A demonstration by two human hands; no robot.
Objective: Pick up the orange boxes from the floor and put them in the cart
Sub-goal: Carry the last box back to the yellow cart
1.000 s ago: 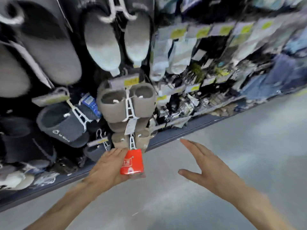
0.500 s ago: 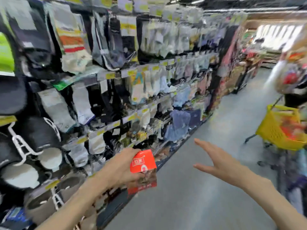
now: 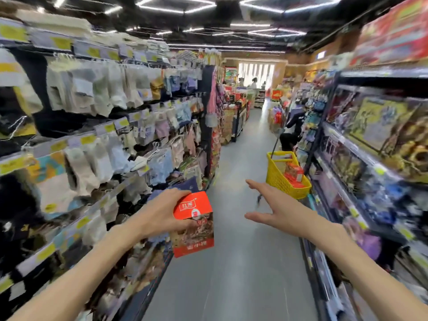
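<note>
A narrow shop aisle with a smooth grey floor [image 3: 240, 269] runs between tall dark metal shelving: hanging packets of pale socks [image 3: 102, 89] on the left, boxed goods [image 3: 379, 126] on the right. White strip lights [image 3: 176, 5] cross the black ceiling; a bright curtained window [image 3: 256, 71] glows at the far end.

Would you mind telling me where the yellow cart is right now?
The yellow cart stands ahead on the aisle's right side, against the right-hand shelving, just beyond the open right hand.
</note>
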